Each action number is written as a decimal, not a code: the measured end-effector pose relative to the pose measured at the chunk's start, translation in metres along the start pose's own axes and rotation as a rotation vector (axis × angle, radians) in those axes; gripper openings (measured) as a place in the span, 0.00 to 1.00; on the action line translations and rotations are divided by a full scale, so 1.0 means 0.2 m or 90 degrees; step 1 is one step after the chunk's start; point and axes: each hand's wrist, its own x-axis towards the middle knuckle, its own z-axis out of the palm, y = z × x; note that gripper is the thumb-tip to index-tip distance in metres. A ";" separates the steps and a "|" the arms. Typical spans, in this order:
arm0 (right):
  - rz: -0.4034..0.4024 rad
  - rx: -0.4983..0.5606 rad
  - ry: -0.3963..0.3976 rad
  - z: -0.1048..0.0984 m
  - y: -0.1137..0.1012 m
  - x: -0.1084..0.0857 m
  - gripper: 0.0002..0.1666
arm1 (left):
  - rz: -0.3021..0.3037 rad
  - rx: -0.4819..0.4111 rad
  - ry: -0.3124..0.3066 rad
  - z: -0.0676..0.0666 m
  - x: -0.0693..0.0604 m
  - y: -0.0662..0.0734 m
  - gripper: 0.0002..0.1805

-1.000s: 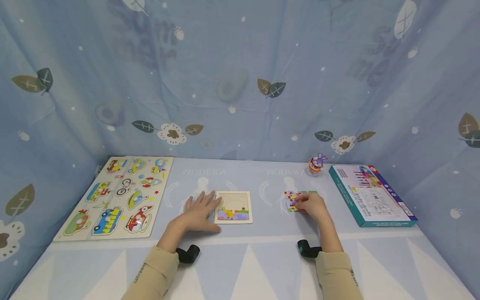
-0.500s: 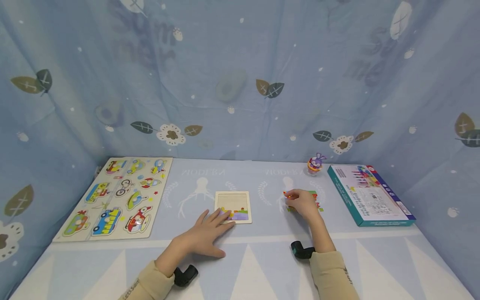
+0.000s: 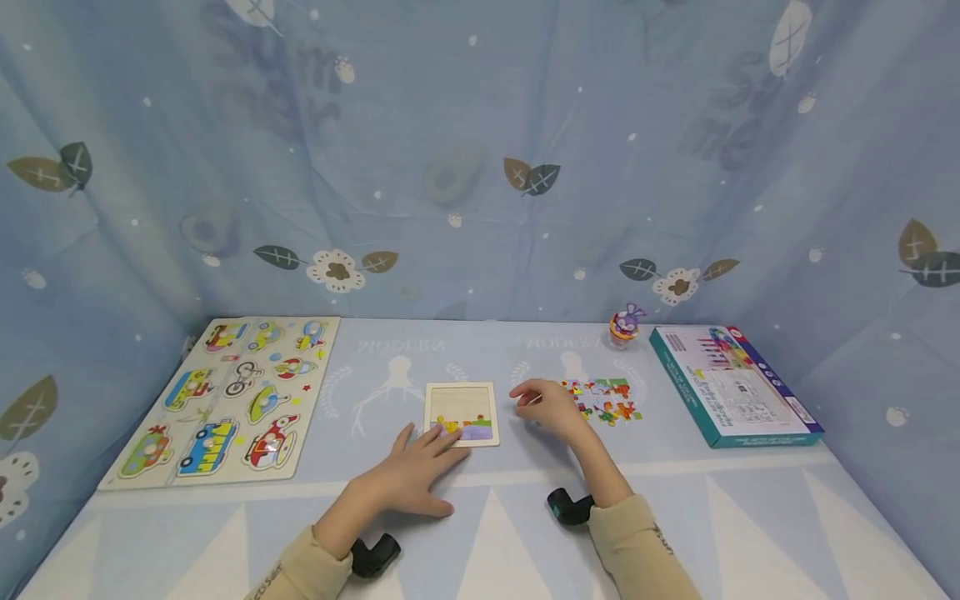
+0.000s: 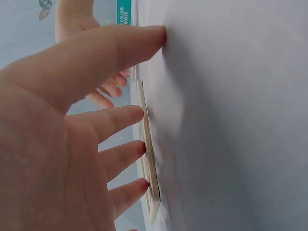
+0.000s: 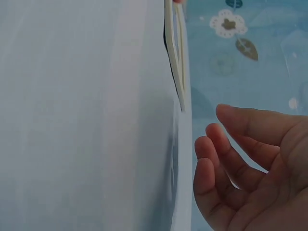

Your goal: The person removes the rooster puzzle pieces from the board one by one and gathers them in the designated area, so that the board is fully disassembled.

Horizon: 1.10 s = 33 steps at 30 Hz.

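Note:
My left hand (image 3: 412,475) lies with its fingers spread, fingertips resting on the lower left of a small wooden puzzle tray (image 3: 461,387). In the left wrist view its fingertips (image 4: 140,147) touch the tray's edge (image 4: 150,149). Several purple, green and yellow pieces (image 3: 480,429) fill the tray's lower strip; bare wood shows above. My right hand (image 3: 551,408) hovers between the tray and a cluster of loose jigsaw pieces (image 3: 615,408), its fingers curled and fingertips close together. In the right wrist view no piece shows at the fingertips (image 5: 212,131), but the far side is hidden.
A large vehicle peg puzzle board (image 3: 225,400) lies at the left. At the right back are a teal-edged box (image 3: 738,387) and a small purple toy figure (image 3: 624,325). A patterned curtain (image 3: 480,167) closes off the table's back and sides.
My right hand has left the loose pieces and moved left toward the tray, uncovering the cluster. My left hand drew down from beside the tray to its lower left corner, then stayed there.

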 end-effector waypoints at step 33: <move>-0.072 -0.089 -0.123 0.16 -0.11 0.02 0.15 | -0.011 -0.027 -0.022 0.02 0.00 -0.01 0.39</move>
